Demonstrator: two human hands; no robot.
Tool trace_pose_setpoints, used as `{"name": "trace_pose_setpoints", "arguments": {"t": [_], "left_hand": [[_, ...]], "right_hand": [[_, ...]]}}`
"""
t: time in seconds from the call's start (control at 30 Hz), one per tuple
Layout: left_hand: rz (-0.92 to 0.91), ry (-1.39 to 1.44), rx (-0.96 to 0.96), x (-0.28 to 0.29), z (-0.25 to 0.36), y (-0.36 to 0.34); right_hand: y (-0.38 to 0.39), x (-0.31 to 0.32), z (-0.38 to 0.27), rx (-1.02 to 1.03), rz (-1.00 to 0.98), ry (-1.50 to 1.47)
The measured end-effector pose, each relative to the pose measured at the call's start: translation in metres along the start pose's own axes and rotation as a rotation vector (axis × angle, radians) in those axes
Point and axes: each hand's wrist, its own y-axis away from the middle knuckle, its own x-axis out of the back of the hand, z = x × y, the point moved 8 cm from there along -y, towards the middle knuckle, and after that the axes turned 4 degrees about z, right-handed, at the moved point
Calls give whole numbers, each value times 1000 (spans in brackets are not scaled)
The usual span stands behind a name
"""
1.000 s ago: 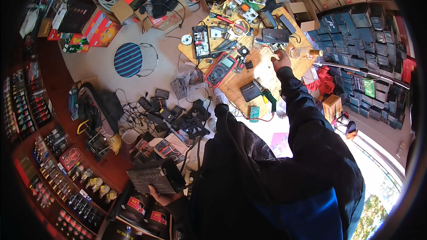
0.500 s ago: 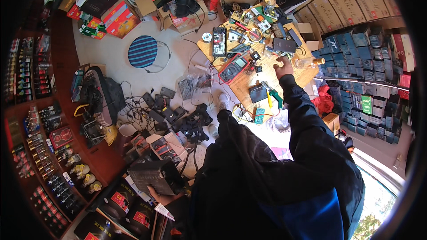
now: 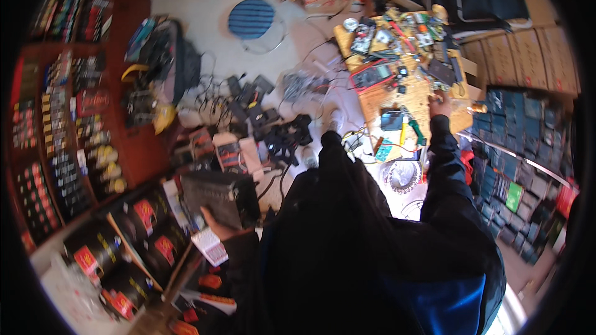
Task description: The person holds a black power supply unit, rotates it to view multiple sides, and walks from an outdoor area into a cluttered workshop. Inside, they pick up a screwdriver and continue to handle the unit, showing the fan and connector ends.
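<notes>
My left hand (image 3: 217,223) grips a black rectangular box (image 3: 217,195) low at the left. My right hand (image 3: 439,102) has its fingers curled at the wooden tabletop (image 3: 388,96), beside a bottle (image 3: 478,108); blur hides what, if anything, they hold. Nearby on that table lie a red multimeter (image 3: 371,75), a black flat device (image 3: 391,118), a green-handled tool (image 3: 415,127), a green circuit board (image 3: 383,149) and jumbled electronic parts.
Cables and black devices (image 3: 248,96) litter the floor, near a striped stool (image 3: 251,18) and a bag (image 3: 180,65). Shelves of small goods (image 3: 62,124) line the left. Cardboard boxes (image 3: 528,56) and stacked dark packages (image 3: 515,118) stand at the right.
The view has swung, shifting the table up and rightward in the picture and showing more of the lower left. My left hand still grips the box; my right hand stays over the tabletop.
</notes>
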Motion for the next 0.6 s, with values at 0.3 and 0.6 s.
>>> {"name": "trace_pose_setpoints", "arguments": {"t": [0.3, 0.6], "left_hand": [[186, 34, -161, 45, 26, 4], [243, -96, -308, 66, 46, 36]], "right_hand": [[18, 3, -18, -234, -140, -230], [24, -16, -56, -176, -221, -173]]}}
